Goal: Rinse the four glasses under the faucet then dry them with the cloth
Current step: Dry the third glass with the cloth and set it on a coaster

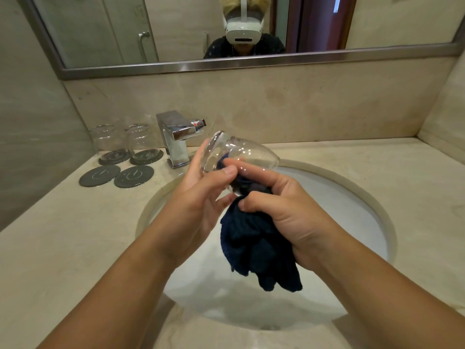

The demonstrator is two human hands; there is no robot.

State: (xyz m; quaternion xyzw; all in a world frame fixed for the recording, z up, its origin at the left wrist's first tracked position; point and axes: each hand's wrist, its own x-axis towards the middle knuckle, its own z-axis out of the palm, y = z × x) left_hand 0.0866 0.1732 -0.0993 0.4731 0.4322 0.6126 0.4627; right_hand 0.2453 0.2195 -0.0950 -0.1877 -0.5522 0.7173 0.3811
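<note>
Item: glass [241,154], tilted, over the sink [377,210].
Holder: left hand [201,197], fingers and thumb curled round it.
Tool: cloth [254,245], bunched in the right hand [284,210], fingers clenched; the wad seems to reach inside the glass, which is hard to confirm.
Method: rotate glass against cloth, light grip.
Also: two glasses [105,139] on coasters [114,157], rear left.

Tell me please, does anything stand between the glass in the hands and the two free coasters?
Nothing visible does. The left hand holds the glass over the sink; both bare coasters lie left of it on the counter. The faucet and two other glasses stand behind that path.
</note>
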